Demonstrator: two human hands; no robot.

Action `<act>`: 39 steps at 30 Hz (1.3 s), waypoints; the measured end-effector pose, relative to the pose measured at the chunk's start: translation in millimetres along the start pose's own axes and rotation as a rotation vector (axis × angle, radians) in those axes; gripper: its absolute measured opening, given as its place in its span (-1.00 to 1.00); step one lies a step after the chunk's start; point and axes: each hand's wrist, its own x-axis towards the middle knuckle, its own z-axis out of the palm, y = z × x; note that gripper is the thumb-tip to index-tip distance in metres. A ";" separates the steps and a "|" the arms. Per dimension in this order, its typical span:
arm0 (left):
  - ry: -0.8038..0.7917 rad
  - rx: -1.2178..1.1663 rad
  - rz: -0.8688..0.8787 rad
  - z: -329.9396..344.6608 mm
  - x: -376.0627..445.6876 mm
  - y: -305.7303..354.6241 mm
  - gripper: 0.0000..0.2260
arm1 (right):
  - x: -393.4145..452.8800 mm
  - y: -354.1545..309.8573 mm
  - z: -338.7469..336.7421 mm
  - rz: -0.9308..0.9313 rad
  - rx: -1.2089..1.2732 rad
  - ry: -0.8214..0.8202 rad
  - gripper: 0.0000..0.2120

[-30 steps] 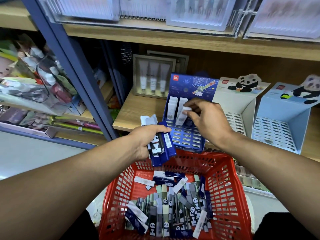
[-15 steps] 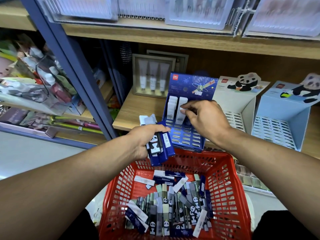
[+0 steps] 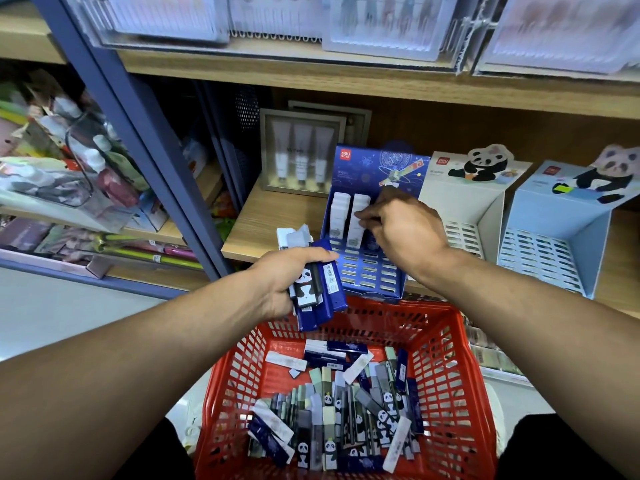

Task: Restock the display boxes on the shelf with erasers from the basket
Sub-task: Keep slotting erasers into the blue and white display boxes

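My left hand (image 3: 287, 278) grips a bundle of erasers (image 3: 318, 289), dark blue ones and a panda-print one, above the red basket (image 3: 450, 358). Several loose erasers (image 3: 346, 410) lie in the basket's bottom. My right hand (image 3: 401, 226) reaches into the blue display box (image 3: 367, 271) on the wooden shelf (image 3: 273, 220); its fingertips pinch a white eraser (image 3: 358, 216) standing in the box's back rows. Beside it stands another column of white erasers (image 3: 338, 216). The box's front slots are bare.
Right of the blue box stand a white panda display box (image 3: 460, 209) and a light-blue panda display box (image 3: 554, 237), both showing bare slots. A framed set of tubes (image 3: 301, 154) stands behind. A blue shelf post (image 3: 138, 133) rises at left. Packaged goods hang overhead.
My right hand has pushed its white eraser down and back into the blue box's second column. My left hand with its bundle has stayed almost still.
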 end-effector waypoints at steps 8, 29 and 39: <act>-0.114 0.009 0.046 6.8 -6.7 6.1 -0.69 | -17.4 -22.4 -14.0 0.129 0.625 -0.340 -0.74; -0.059 0.039 -0.056 28.1 -2.0 -0.7 -0.80 | -23.2 49.6 -37.3 0.501 0.783 -0.267 -0.79; -0.103 0.057 -0.082 26.4 -3.9 0.4 -0.82 | -18.6 54.7 -43.8 0.227 0.228 -0.130 -0.85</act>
